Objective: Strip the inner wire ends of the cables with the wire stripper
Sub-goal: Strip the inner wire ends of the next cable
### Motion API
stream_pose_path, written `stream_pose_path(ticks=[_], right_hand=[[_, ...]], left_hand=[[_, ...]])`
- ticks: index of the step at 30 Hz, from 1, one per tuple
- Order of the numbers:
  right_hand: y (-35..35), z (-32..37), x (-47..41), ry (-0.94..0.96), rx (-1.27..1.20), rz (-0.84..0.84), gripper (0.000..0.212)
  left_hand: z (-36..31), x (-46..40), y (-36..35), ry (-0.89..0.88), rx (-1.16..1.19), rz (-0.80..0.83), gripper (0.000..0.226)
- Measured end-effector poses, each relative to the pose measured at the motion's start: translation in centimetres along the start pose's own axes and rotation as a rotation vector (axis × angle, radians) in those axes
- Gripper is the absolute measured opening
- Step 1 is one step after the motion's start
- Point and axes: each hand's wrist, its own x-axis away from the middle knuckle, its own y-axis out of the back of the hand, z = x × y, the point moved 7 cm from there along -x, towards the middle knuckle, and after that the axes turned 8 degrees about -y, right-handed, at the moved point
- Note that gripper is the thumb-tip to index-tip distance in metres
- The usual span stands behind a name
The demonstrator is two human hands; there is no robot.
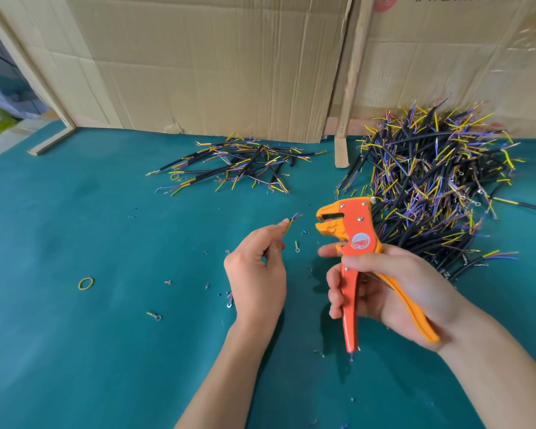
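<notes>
Hands raised, left hand (256, 274) pinching cable (291, 222), right hand (393, 289) gripping stripper (351, 243)

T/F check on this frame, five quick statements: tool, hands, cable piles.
1. The right hand grips the wire stripper. True.
2. The stripper's jaws are clamped on a wire. False: they are open and nothing is in them.
3. The left hand pinches a cable end. True.
4. The bigger cable pile lies on the left. False: it is on the right; the small pile is further left.
5. The rubber band is on the wrist. False: it lies on the mat.
</notes>
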Motion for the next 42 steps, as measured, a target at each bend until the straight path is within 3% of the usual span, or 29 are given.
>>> stream_pose_path(ticks=[7,18,29,42], right_hand=[[-0.3,-0.9,-0.5,-0.082,-0.031,0.087,0.050],[-0.2,-0.9,-0.4,-0.110,-0.069,0.116,0.051],[0.6,-0.8,-0.8,-0.103,-0.111,0.042,0.059],[0.7,-0.7,-0.7,-0.091,-0.055,0.063,0.052]], left_hand=[[-1.6,0.2,-0.2,-0.208,-0.112,0.008,0.027],[-2.2,0.1,-0.1,-0.233,-0.081,0.001,0.027],[-2.0,0.2,-0.3,-0.238,-0.064,0.009,0.033],[-2.1,0.4,-0.5,-0.260,-0.068,0.023,0.034]])
